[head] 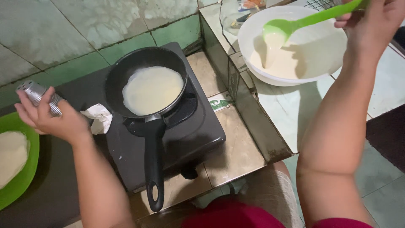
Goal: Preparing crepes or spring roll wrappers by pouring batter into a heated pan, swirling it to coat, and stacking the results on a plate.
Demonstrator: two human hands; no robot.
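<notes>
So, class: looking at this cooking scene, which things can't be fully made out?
- Green plate: head view, cut off by the left edge.
- Right hand: cropped by the top edge, so its grip on the green ladle is unclear.
- Items behind the white bowl: blurred and cut off by the top edge.
- Stove flame: hidden under the pan.

A green ladle (291, 24) drips pale cream batter (282, 63) into a white bowl (253, 38); the black pan (145, 80) holds a pale crepe (152, 89).

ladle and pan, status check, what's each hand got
Right hand holds green ladle over batter bowl. Left hand grips metal shaker. Thin crepe in pan, unobstructed.
</notes>
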